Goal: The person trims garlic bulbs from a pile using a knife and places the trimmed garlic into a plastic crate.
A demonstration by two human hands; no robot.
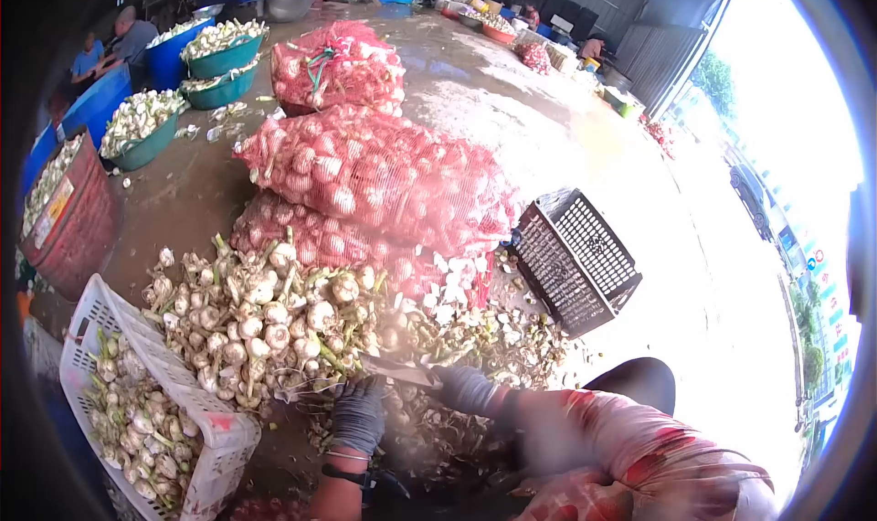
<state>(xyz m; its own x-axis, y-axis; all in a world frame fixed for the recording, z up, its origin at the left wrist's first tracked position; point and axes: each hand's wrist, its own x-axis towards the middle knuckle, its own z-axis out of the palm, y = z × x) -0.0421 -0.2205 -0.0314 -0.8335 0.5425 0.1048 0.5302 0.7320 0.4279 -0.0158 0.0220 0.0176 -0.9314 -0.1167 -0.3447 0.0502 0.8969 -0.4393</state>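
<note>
My right hand [466, 390], in a grey glove, is closed around a knife [400, 371] whose broad blade points left, toward my other hand. My left hand [357, 417], also gloved in grey, is at the near edge of the garlic pile [265, 324], just below the blade tip. Its fingers are curled, and what they hold is hidden. The heaped bulbs still have green stems and roots. Cut stems and skins [493, 343] are scattered on the floor beyond my right hand.
A white crate [233, 430] of garlic stands tilted at left. Red mesh sacks [375, 169] of bulbs are stacked ahead, with a black crate [575, 260] to their right. Green tubs [151, 146] and a red barrel [82, 219] line the left. People [135, 41] sit farther back.
</note>
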